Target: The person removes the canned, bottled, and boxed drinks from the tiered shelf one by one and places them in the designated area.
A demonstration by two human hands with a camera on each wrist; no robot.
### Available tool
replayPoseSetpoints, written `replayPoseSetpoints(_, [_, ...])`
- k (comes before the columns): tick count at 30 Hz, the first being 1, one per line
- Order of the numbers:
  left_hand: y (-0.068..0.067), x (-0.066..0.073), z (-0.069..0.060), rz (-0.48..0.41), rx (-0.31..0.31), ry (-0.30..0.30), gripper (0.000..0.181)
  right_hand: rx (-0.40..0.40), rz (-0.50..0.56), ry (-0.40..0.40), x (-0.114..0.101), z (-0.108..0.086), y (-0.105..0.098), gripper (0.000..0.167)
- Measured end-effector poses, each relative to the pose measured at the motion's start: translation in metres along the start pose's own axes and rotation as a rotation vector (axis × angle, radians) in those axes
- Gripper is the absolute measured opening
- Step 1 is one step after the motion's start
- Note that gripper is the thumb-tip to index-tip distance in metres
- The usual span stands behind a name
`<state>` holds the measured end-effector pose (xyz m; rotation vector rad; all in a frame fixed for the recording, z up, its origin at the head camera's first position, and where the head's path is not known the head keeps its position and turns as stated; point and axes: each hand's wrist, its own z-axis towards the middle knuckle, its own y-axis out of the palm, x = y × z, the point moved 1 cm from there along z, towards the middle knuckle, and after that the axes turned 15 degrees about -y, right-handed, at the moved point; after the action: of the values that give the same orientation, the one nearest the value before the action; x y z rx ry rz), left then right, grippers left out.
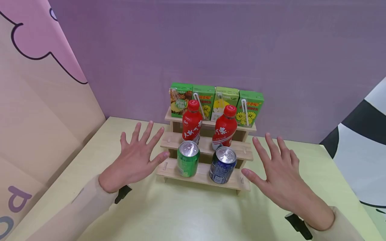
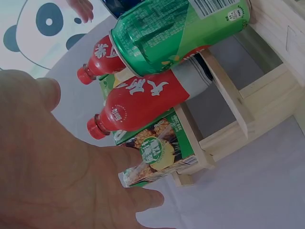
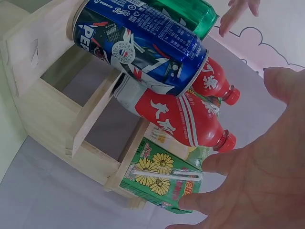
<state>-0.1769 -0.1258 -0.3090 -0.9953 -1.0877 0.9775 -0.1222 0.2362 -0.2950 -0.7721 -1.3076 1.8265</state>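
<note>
I see left grip (image 1: pixel 135 157) and right grip (image 1: pixel 281 175) spread wide, holding nothing; between them, stepped rack (image 1: pixel 203 173) bears green can (image 1: pixel 188 164), blue can (image 1: pixel 222 170), red bottles (image 1: pixel 192 124), cartons (image 1: pixel 252 107).

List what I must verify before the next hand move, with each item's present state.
1. Left hand free, fingers spread: ok.
2. Right hand free, fingers spread: ok.
3. Green can and blue can standing on the bottom step: ok.
4. Left bottle and right bottle capped, standing on the middle step: ok.
5. Grip on any drink: not ok; neither hand touches one.
6. Cans full: cannot tell; their contents are hidden.
</note>
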Motion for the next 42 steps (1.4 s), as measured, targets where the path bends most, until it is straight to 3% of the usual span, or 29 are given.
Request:
replayPoseSetpoints(10, [0.004, -0.006, 0.008, -0.002, -0.012, -0.019, 0.077, 0.031, 0.063, 0.017, 0.010, 0.004, 0.003, 0.083])
replayPoseSetpoints(21, [0.006, -0.011, 0.019, 0.006, 0.022, 0.000, 0.077, 0.006, 0.087, 0.035, 0.016, 0.009, 0.007, 0.081])
replayPoseSetpoints(25, [0.005, -0.010, 0.027, -0.054, 0.065, 0.006, 0.072, 0.055, 0.123, 0.026, 0.021, 0.015, 0.011, 0.072])
replayPoseSetpoints(29, [-0.001, -0.008, 0.047, -0.220, 0.132, 0.026, 0.059, 0.139, 0.196, 0.021, 0.030, 0.022, 0.021, 0.054])
replayPoseSetpoints(35, [-0.020, -0.005, 0.092, -0.470, 0.152, 0.075, 0.057, 0.235, 0.292, 0.058, 0.050, 0.030, 0.044, 0.033])
replayPoseSetpoints(38, [-0.030, -0.002, 0.115, -0.517, 0.173, 0.135, 0.058, 0.259, 0.319, 0.075, 0.057, 0.030, 0.056, 0.027])
replayPoseSetpoints(42, [-0.041, 0.005, 0.136, -0.485, 0.186, 0.212, 0.058, 0.261, 0.332, 0.089, 0.059, 0.028, 0.067, 0.022])
